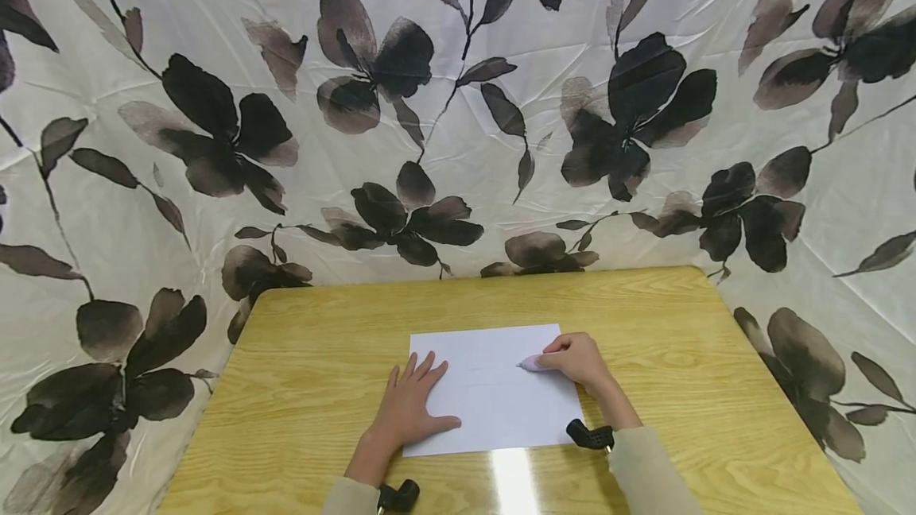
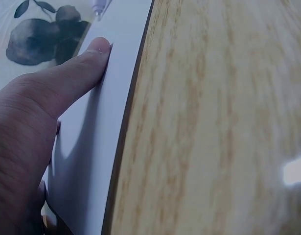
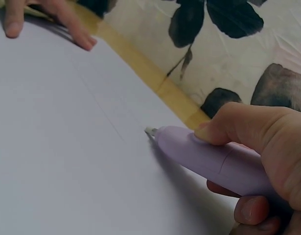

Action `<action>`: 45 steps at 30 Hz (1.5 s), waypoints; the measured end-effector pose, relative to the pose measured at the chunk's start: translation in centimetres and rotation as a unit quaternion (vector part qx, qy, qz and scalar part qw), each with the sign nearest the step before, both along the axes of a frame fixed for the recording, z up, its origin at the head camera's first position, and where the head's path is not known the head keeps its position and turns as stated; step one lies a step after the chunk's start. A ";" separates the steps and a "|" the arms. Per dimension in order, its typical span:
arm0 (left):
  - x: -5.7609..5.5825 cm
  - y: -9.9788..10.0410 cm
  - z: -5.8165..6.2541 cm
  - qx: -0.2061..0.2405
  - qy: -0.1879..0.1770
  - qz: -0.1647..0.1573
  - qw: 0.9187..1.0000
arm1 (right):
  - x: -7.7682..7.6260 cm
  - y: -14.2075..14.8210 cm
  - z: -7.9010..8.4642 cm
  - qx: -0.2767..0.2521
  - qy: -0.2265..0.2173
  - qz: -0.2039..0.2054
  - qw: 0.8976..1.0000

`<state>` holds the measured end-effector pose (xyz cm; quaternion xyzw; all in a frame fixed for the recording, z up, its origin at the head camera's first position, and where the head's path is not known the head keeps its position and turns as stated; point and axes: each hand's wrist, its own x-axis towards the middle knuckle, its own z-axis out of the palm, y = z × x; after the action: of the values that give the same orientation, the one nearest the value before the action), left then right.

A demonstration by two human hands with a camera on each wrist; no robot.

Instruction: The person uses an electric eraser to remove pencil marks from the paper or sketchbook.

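Observation:
A white sheet of paper [image 1: 501, 412] lies on the wooden table. My left hand [image 1: 411, 408] rests on its left side with the fingers spread; the left wrist view shows the thumb [image 2: 86, 61] on the paper near its edge. My right hand [image 1: 580, 360] holds a light purple electric eraser [image 3: 214, 159], thumb on top and fingers curled beneath. Its small pale tip [image 3: 150, 130] points left, at or just above the sheet; whether it touches I cannot tell. Faint thin lines [image 3: 105, 116] run across the paper between the tip and the left hand.
The yellow wood-grain table [image 1: 300, 388] has rounded far corners. Behind it and at both sides hangs a pale cloth [image 1: 501, 141] with dark flowers. A black wrist device [image 1: 588, 434] sits at the right wrist, another [image 1: 399, 495] at the left. Light glares near the table's front.

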<state>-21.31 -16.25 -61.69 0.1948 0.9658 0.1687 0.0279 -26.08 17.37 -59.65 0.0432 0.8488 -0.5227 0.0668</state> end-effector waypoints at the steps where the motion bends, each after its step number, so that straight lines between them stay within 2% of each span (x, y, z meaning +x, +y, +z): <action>1: 0.0 0.0 0.0 0.000 0.001 0.000 1.000 | 0.0 0.0 0.0 0.002 0.002 0.000 1.000; 9: 0.1 -0.1 0.2 0.005 0.002 0.000 1.000 | 0.0 0.2 0.0 -0.002 0.005 0.000 1.000; 32: 0.0 0.0 -0.1 -0.009 0.002 0.004 1.000 | 0.1 -0.2 0.3 0.011 0.007 -0.011 1.000; 45: 0.1 0.1 0.3 0.000 0.002 0.001 1.000 | 0.2 0.3 0.5 0.020 0.002 -0.017 1.000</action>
<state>-21.17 -16.12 -61.37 0.1939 0.9661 0.1683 0.0260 -25.92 17.68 -59.10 0.0580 0.8584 -0.5067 0.0555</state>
